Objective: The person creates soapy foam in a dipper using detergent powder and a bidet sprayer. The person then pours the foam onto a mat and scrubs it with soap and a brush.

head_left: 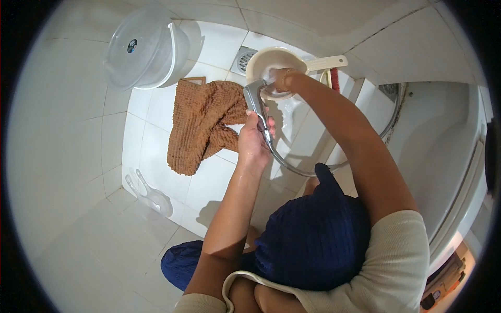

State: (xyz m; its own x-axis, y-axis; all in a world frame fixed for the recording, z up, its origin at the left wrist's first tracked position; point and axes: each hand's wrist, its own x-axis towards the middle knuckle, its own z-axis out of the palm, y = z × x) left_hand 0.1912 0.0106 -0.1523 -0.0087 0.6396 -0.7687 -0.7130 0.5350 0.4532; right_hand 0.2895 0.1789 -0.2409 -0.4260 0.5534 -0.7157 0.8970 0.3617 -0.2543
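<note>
My left hand (252,140) is closed around the handle of a silver handheld shower head (254,95), whose metal hose curves away to the right. The head points toward a cream long-handled dipper (255,61) on the tiled floor, and water shows inside it. My right hand (284,80) reaches down into the dipper's bowl; its fingers are mostly hidden by the shower head and the water. To the left of my hands lies a crumpled brown ribbed bath mat (195,122).
A translucent white bucket with a clear lid (138,57) stands at the back left. Near the dipper are a floor drain (242,60) and a red-bristled brush (334,80). A white plastic item with two loops (151,198) lies lower left. A white tub-like fixture (436,135) borders the right.
</note>
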